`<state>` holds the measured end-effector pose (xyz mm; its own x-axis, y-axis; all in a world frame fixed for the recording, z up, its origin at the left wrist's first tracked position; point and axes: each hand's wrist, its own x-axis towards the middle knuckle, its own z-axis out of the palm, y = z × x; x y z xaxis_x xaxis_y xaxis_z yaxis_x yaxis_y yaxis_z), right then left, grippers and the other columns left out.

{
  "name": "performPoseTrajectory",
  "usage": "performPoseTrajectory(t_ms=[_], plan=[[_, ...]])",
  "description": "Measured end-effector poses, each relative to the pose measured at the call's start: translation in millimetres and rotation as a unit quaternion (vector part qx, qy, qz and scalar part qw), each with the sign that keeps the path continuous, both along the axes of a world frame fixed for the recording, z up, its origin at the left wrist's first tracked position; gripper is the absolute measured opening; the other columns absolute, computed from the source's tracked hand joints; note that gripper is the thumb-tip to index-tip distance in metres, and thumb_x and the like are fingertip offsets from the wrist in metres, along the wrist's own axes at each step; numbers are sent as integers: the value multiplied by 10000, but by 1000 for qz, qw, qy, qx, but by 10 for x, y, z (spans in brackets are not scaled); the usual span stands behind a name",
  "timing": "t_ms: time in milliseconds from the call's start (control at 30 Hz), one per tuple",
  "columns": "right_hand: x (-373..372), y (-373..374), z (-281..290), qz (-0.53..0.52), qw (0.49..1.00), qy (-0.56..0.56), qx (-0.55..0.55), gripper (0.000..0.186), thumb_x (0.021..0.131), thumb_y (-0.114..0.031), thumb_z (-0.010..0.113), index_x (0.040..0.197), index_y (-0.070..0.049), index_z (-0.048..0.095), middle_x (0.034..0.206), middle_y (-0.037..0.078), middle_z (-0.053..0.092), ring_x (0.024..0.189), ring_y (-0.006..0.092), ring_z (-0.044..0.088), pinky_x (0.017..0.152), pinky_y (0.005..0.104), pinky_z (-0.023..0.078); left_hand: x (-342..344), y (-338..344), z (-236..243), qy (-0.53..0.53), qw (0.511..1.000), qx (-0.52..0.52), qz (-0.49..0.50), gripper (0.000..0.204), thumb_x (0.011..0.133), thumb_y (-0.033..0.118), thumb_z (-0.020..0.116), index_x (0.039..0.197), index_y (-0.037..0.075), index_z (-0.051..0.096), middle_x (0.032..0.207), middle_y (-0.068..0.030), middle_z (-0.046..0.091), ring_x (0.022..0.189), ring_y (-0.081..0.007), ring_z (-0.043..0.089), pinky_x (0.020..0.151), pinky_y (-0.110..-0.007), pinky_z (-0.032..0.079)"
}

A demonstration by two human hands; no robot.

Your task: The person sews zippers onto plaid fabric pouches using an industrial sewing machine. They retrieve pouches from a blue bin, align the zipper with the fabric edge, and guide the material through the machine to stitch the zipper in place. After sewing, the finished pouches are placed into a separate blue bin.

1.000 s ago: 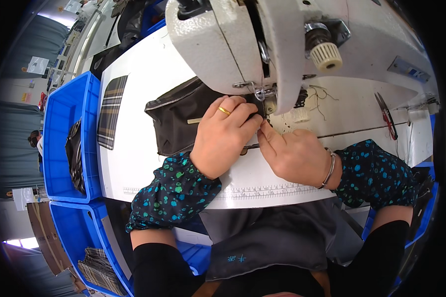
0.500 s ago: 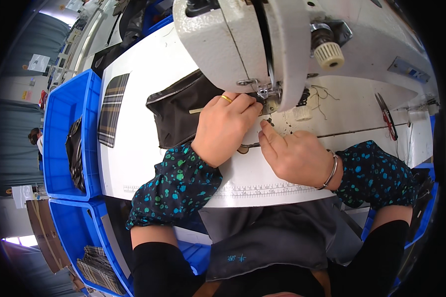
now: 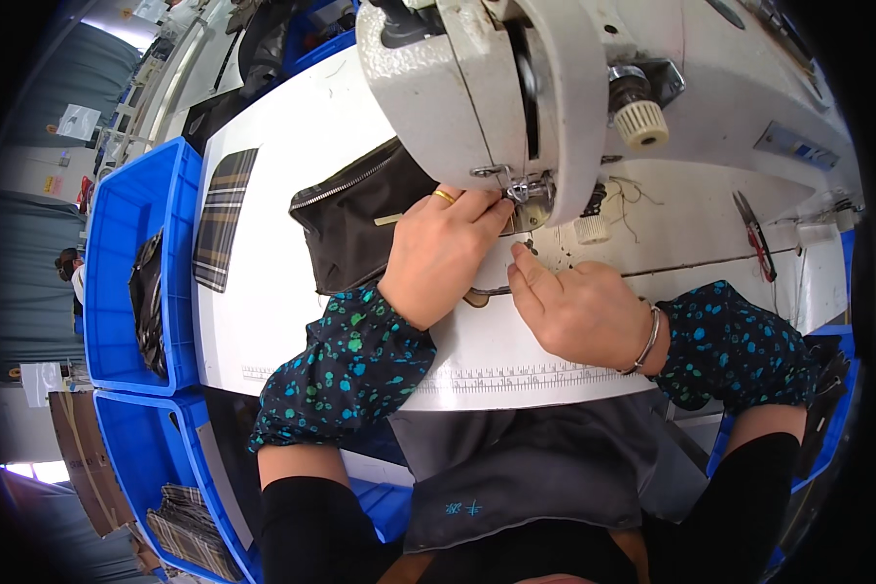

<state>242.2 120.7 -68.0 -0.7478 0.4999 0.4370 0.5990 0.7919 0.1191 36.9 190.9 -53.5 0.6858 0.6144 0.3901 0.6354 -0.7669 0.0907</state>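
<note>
A dark brown fabric pouch (image 3: 352, 234) with a metal zipper along its far edge lies on the sewing machine's white bed. My left hand (image 3: 443, 248) covers its right part; the curled fingers hold it down beside the presser foot (image 3: 528, 190) and hide the cloth beneath. To the right, my right hand (image 3: 579, 307) is closed, thumb and forefinger together just short of the needle area. Whatever lies between those fingertips is too small to make out. A small rounded tan piece (image 3: 476, 299) shows under the pouch's near edge, between the hands.
The sewing machine head (image 3: 477, 88) rises over the work. Red-handled scissors (image 3: 755, 237) and loose threads (image 3: 633, 202) lie to the right. At left are a plaid fabric piece (image 3: 226, 219) and blue bins (image 3: 183, 263) with fabric in them. A ruler strip (image 3: 516, 378) runs along the near edge.
Both hands keep nearly the same place and grip. The pouch has hardly moved, and the whole view has shifted slightly.
</note>
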Motion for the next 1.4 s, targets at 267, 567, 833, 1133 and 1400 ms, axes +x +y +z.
performPoseTrajectory(t_ms=[267, 567, 833, 1133, 1400], plan=[[-36, 18, -94, 9, 998, 69, -2, 313, 808, -198, 693, 942, 82, 731, 1082, 341, 707, 490, 147, 615, 464, 289, 477, -194, -71, 241, 98, 994, 6, 41, 385, 806, 87, 659, 1175, 130, 759, 1019, -33, 650, 967, -240, 659, 720, -349, 576], [-42, 51, -44, 30, 995, 69, 61, 223, 775, -202, 691, 872, -4, 729, 947, 191, 715, 587, 152, 641, 492, 280, 481, -146, 32, 277, -126, 859, -496, 10, 292, 983, 38, 639, 1256, -63, 615, 925, -177, 675, 854, -240, 654, 795, -329, 527], [-51, 69, -57, 109, 991, 36, 69, 226, 766, -194, 659, 804, 18, 728, 844, 231, 711, 563, 194, 645, 482, 294, 491, 28, -194, 285, -12, 976, -210, 59, 268, 914, 60, 673, 1181, 46, 682, 961, -108, 733, 737, -268, 710, 655, -350, 546], [-54, -113, -5, 71, 995, -19, 64, 294, 737, -175, 646, 867, 74, 733, 909, 294, 735, 544, 159, 622, 462, 268, 452, 96, -377, 345, 77, 984, -156, 47, 400, 818, 112, 688, 1215, 70, 711, 848, -89, 646, 700, -325, 668, 596, -426, 532], [-12, -202, 97, 53, 997, -39, 41, 333, 697, -166, 646, 876, 95, 750, 925, 345, 729, 531, 167, 628, 456, 276, 459, 118, -403, 296, 7, 977, -211, 35, 332, 884, 129, 663, 1196, 32, 723, 792, -124, 630, 683, -355, 652, 602, -444, 513]])
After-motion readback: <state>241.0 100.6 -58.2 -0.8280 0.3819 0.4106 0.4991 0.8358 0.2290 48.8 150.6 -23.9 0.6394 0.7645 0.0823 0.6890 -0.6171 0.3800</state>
